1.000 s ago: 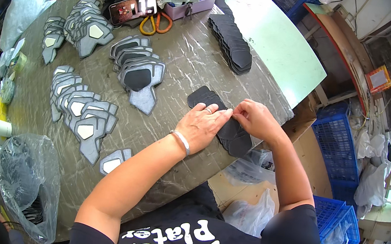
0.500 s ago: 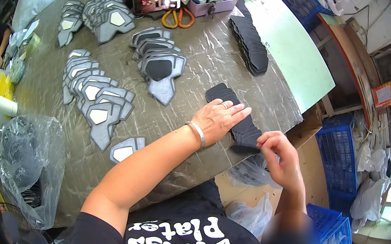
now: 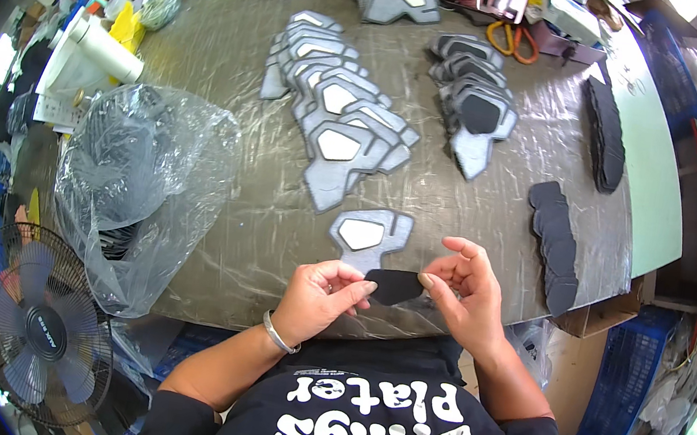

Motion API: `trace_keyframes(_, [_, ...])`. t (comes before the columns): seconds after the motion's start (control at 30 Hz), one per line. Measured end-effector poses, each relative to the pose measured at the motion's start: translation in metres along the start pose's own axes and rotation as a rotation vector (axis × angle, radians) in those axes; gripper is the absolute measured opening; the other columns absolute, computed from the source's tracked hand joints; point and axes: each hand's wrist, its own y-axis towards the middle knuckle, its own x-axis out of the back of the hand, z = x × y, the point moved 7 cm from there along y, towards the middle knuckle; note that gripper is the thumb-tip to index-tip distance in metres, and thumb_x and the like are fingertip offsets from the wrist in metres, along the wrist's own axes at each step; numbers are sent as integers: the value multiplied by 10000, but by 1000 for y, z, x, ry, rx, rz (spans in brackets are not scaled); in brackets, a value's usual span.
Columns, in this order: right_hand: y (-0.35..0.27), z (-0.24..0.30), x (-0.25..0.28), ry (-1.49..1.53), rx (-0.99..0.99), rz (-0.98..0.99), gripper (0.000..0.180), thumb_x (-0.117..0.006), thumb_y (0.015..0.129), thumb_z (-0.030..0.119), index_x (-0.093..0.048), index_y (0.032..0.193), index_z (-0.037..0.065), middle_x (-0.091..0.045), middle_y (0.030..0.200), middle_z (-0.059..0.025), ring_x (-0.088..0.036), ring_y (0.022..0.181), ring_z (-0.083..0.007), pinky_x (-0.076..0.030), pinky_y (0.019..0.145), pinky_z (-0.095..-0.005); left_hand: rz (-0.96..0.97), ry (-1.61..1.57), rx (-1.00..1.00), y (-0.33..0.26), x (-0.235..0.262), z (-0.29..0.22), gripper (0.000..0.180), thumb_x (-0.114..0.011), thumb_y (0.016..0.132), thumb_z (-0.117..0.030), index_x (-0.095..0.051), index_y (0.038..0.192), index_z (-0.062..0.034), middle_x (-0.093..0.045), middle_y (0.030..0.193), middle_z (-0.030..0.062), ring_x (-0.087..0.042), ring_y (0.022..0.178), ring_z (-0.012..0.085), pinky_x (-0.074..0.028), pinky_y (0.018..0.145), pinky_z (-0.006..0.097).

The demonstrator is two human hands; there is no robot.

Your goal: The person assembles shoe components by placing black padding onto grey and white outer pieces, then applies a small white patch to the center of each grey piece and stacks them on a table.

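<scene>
Between our two bare hands we hold a thin, flat, black sheet piece (image 3: 396, 289): our left hand (image 3: 331, 294) pinches its left end, our right hand (image 3: 468, 295) its right end, with fingers raised. It overlaps the near end of an angular grey panel with a white centre (image 3: 363, 230). At left, a crumpled clear plastic bag (image 3: 185, 187) contains stacked dark pieces (image 3: 123, 244); at the far side, a lilac rectangular box (image 3: 588, 57) holds a white carton (image 3: 572, 16).
</scene>
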Motion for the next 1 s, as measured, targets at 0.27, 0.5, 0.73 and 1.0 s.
trace_keyframes(0.27, [23,-13,-36,-287,-157,79,191,-704,912,122,-669,831,-47,-644,688,-36,-579,619,-54,-465,545,-226,-199,153,-61,7,40,-6,150,-718,911,-146,-688,908,2,-690,715,32,-650,632,75,-495,550,221])
trace_keyframes(0.5, [47,-23,-48,-363,-296,92,264,-657,949,189,-650,822,-42,-628,613,-35,-567,548,-56,-437,490,-228,-308,592,-308,26,49,-40,157,-703,903,-149,-657,854,-7,-664,653,98,-652,565,167,-487,537,297])
trace_keyframes(0.73, [54,-20,-49,-361,-380,88,258,-659,928,185,-655,780,-26,-644,576,-107,-638,491,-167,-476,491,-306,-327,716,-293,34,49,-39,161,-714,898,-143,-649,838,-8,-661,641,72,-610,538,116,-461,512,265])
trace_keyframes(1.0, [56,-21,-49,-355,-385,83,242,-662,926,183,-655,788,-17,-632,553,-110,-652,495,-180,-481,493,-314,-336,774,-280,35,46,-42,192,-720,893,-171,-623,819,-22,-639,622,81,-602,517,165,-454,509,294])
